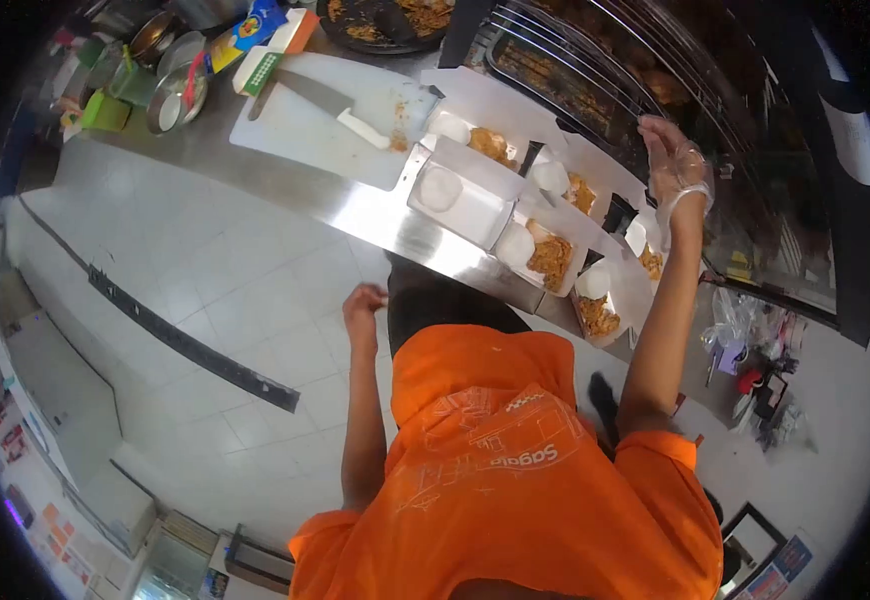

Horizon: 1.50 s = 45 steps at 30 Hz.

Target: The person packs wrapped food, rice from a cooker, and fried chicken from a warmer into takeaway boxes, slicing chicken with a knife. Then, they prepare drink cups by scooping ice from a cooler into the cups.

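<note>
My right hand (677,168), in a clear plastic glove, reaches to the front of a display case (595,75); its fingers are extended and bent at the tips against or close to the case. I see nothing held in it. Below it are several white paper food boxes (475,222) with flaps up. Most contain a round mound of white rice (514,244) and crumbed fried chicken (551,262). The leftmost front box shows only a rice mound (441,188). My left hand (363,306), bare, hangs beside my body away from the counter, fingers loosely bent, nothing visible in it.
A white cutting board (305,130) with a white-handled knife (363,130) lies left of the boxes on the steel counter (305,205). Behind it stands a dark pan (385,25) with crumbs. Metal bowls (177,100) are at the far left. Tiled floor (245,290) lies left of me.
</note>
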Each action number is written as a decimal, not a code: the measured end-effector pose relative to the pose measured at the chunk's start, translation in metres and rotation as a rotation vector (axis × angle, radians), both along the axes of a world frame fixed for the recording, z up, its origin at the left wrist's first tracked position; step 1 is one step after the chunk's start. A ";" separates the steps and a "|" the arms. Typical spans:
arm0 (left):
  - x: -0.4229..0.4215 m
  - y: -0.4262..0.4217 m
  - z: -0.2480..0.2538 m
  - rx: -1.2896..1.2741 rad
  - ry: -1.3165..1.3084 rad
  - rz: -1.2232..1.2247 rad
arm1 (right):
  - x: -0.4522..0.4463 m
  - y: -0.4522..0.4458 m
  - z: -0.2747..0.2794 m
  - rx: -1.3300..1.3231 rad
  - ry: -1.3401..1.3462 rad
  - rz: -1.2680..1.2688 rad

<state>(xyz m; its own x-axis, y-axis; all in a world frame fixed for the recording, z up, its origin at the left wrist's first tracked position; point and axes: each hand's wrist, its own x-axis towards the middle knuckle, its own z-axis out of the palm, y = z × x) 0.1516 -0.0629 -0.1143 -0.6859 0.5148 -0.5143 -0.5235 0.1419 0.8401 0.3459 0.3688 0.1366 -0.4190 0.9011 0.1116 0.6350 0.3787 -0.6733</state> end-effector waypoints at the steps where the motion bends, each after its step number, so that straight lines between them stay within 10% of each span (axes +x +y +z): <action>1: 0.006 -0.020 -0.003 -0.047 -0.016 0.026 | -0.005 -0.002 0.002 0.057 -0.051 -0.039; 18: 0.027 -0.098 0.012 -0.160 0.085 0.294 | -0.067 0.035 0.068 0.244 0.257 0.075; 24: -0.002 -0.085 0.022 -0.173 0.044 0.276 | -0.115 0.115 0.110 0.561 -0.466 -0.446; 45: -0.203 -0.099 -0.056 -0.434 -0.184 -0.097 | -0.058 0.161 0.120 0.831 -0.494 -0.541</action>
